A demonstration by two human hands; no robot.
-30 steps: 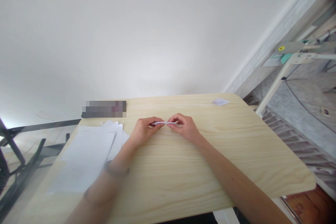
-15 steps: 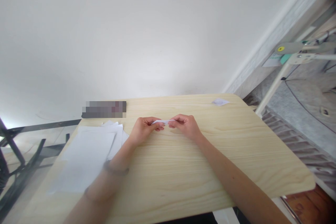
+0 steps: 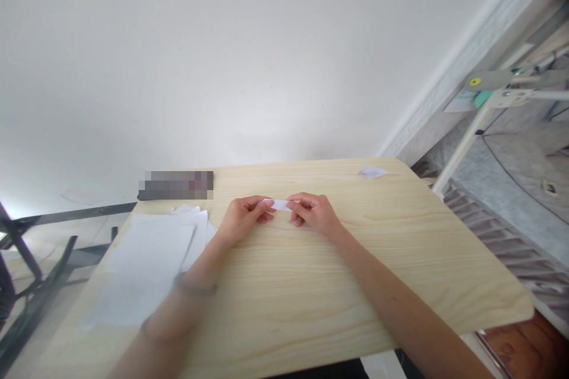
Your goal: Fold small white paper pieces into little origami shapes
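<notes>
A small folded white paper piece (image 3: 280, 204) is held between both hands just above a light wooden table (image 3: 311, 284). My left hand (image 3: 243, 217) pinches its left end with fingers closed. My right hand (image 3: 313, 213) pinches its right end, fingers curled. Most of the paper is hidden by the fingertips, and only a short strip shows between them.
A stack of white paper sheets (image 3: 151, 260) lies at the table's left side. A small folded white paper shape (image 3: 372, 172) rests near the far right corner. A dark pixelated object (image 3: 175, 185) sits at the far left edge. A white wall is behind; metal frames stand left and right.
The paper piece has turned from edge-on to showing a wider face. Both hands rose slightly and drew closer together on it.
</notes>
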